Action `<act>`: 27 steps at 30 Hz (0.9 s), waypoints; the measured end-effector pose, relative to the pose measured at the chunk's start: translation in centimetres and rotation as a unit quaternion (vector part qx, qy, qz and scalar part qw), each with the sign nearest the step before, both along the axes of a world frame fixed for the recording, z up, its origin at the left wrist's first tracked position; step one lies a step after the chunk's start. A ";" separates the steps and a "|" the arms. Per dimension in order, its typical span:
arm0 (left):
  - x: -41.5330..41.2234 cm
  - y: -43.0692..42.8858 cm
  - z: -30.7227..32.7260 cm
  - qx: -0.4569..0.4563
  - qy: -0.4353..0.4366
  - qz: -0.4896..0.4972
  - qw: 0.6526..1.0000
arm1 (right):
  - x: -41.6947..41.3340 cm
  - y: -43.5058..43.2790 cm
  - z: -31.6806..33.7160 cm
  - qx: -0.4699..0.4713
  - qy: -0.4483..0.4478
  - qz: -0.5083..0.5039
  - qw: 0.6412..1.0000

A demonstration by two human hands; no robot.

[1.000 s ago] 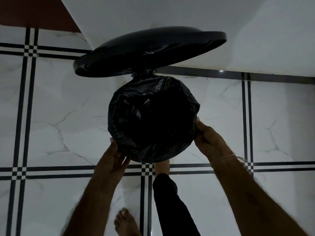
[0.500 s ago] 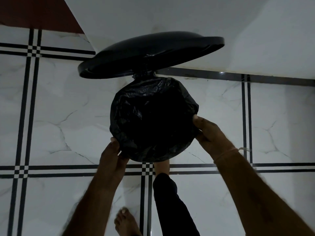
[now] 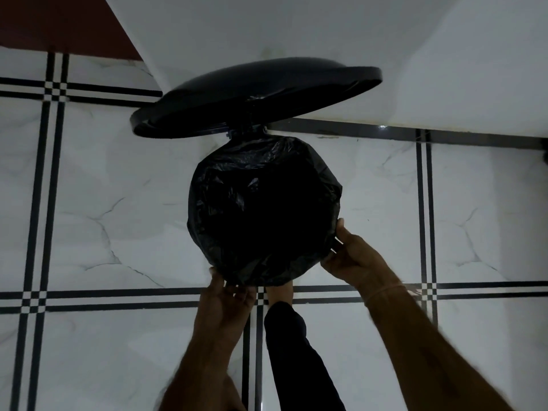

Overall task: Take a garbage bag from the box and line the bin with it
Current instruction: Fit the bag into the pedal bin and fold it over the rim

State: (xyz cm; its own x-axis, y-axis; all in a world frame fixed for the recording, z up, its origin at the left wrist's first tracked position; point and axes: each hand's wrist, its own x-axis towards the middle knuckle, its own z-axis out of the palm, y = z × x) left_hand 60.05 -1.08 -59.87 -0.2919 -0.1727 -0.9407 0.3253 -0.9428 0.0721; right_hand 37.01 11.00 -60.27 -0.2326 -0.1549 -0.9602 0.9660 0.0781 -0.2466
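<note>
Left hand (image 3: 226, 295): extended forward, fingers curled in a pinch. Right hand (image 3: 353, 259): extended, thumb raised, fingers curled under.

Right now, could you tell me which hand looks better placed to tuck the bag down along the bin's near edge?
Probably the left hand: it sits at the near edge of the garbage bag, under the overhang. The right hand grips the right side, farther round.

Black garbage bag (image 3: 264, 209) over bin rim, lid (image 3: 255, 96) raised, left hand (image 3: 228, 295) and right hand (image 3: 353, 259) gripping its edge
</note>
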 end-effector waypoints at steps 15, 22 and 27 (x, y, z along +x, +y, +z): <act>-1.8 -3.6 1.5 -0.172 -0.127 -0.107 0.971 | -1.0 -1.2 1.7 -0.038 0.171 0.062 0.983; -1.1 -4.8 1.3 -0.146 -0.107 -0.114 0.977 | -2.5 -3.0 2.6 0.048 0.115 0.099 0.987; -2.0 -6.5 0.5 -0.039 -0.081 -0.077 0.993 | -3.5 -5.9 2.1 0.135 0.005 0.110 0.985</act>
